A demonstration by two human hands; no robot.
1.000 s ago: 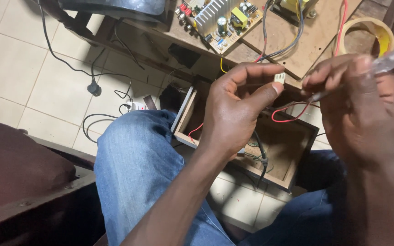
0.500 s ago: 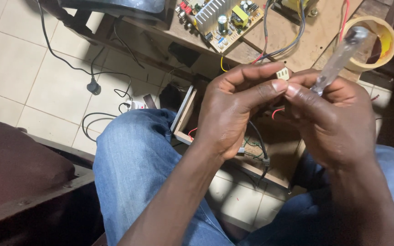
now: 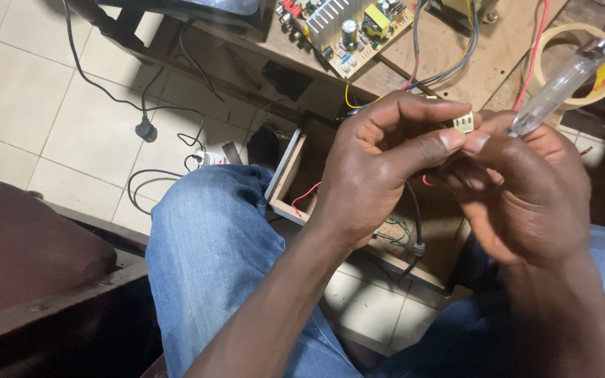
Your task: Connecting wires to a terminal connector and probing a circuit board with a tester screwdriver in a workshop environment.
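My left hand point(image 3: 379, 168) pinches a small cream plastic wire connector point(image 3: 463, 123) between thumb and fingers, just above my lap. Pressed against it from the right, my right hand point(image 3: 526, 192) grips a screwdriver with a clear handle point(image 3: 561, 87) that sticks up and to the right. The screwdriver's tip is hidden between my fingers. Red and black wires point(image 3: 414, 210) run down from the connector behind my left hand into an open wooden box point(image 3: 288, 175) between my knees.
A wooden board point(image 3: 484, 56) ahead carries a green circuit board with a finned heat sink point(image 3: 344, 28) and a roll of tape point(image 3: 575, 66). Black cables and a plug point(image 3: 147, 129) lie on the tiled floor. A dark brown seat point(image 3: 22, 245) is at left.
My right hand has swung in from the right to meet my left hand at the connector, and the screwdriver handle now points more upright.
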